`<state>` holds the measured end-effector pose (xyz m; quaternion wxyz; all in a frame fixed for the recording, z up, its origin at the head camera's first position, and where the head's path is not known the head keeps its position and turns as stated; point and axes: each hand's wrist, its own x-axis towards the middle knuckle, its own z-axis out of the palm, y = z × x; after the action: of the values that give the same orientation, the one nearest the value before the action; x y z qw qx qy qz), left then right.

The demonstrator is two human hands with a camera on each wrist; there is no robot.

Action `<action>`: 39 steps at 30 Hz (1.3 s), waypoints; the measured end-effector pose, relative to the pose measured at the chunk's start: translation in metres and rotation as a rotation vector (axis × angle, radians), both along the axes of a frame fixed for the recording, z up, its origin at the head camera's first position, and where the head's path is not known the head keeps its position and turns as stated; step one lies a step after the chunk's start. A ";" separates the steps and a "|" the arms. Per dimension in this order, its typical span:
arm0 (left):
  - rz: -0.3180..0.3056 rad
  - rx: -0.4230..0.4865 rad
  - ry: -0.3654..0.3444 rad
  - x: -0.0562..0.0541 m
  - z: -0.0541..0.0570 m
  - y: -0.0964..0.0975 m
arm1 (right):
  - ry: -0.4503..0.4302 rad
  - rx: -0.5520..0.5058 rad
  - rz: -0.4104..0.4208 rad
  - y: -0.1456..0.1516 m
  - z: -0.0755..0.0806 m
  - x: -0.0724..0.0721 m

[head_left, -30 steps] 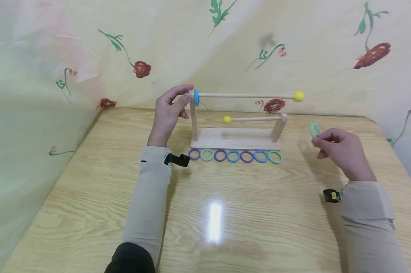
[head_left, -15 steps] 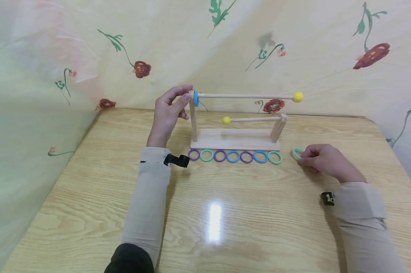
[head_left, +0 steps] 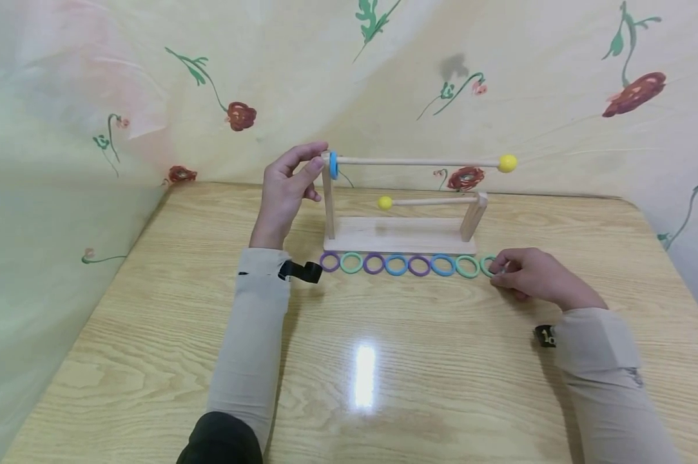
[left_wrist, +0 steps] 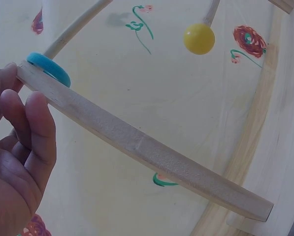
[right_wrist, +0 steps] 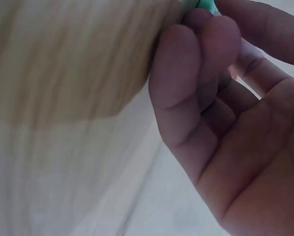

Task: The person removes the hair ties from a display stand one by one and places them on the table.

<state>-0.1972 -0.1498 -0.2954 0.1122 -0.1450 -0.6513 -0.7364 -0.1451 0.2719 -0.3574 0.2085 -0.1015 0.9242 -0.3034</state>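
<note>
My left hand [head_left: 287,193] pinches the top of the tall left post [left_wrist: 142,142] of a wooden stand [head_left: 397,235], thumb on the near side. A blue ring [head_left: 334,165] hangs on the stand's upper rod [head_left: 418,162], against that post. At the right end of a row of rings on the table, my right hand [head_left: 537,277] pinches a light green ring [head_left: 485,264] between thumb and fingers. Part of this ring is hidden by the fingertips. Just left of it lies another green ring [head_left: 467,267]. In the right wrist view only a sliver of green shows.
Several purple, blue and green rings, among them a purple ring [head_left: 329,261], lie along the stand's front edge. Yellow balls cap the upper rod [head_left: 507,164] and the lower rod [head_left: 385,203]. A flowered cloth [head_left: 302,77] hangs behind the wood-grain table [head_left: 418,386].
My right hand has come down and left with the green ring, from the air right of the stand to the row's right end. My left hand stays on the post.
</note>
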 end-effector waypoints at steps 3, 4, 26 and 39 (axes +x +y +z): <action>-0.002 0.006 0.002 0.000 0.000 -0.001 | -0.010 0.000 0.009 -0.002 0.002 -0.001; -0.002 0.008 0.002 0.000 0.000 -0.001 | -0.014 -0.003 0.014 -0.003 0.003 -0.002; -0.025 -0.018 0.010 -0.003 0.001 0.000 | 0.267 -0.338 0.027 -0.090 0.079 0.011; 0.041 -0.122 0.098 -0.004 0.001 -0.003 | 0.105 -0.974 -0.088 -0.210 0.056 -0.041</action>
<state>-0.2015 -0.1532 -0.2948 0.1500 -0.1743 -0.6913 -0.6850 -0.1860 0.0621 -0.3013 0.0772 -0.1633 0.6876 -0.7032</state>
